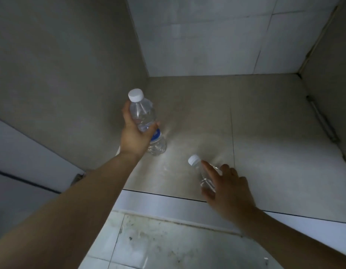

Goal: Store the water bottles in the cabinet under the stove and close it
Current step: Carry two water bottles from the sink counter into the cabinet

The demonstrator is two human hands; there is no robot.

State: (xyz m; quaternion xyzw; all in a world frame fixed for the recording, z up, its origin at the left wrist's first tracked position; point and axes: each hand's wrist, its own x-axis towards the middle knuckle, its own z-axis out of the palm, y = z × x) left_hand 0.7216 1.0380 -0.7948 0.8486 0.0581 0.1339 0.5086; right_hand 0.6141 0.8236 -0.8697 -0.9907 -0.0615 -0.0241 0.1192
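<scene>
Your left grip [137, 131] wraps one water bottle [143, 113] at nine o'clock inside the cabinet [265, 133]. Your right grip [228, 189] loosely pinches the second bottle [204, 177] at five o'clock. Probably light, slick plastic, so hold mid-body, gently.

Left hand [133, 133] and right hand [233, 191] hold 2 bottles [144, 113] [204, 177].

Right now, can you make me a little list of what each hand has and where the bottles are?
left hand: grips the big water bottle, which has a blue label and a white cap
big bottle's place: by the left wall, low over the cabinet floor
right hand: holds the small water bottle, tilted, white cap on
small bottle's place: near the front edge
cabinet: open
</scene>
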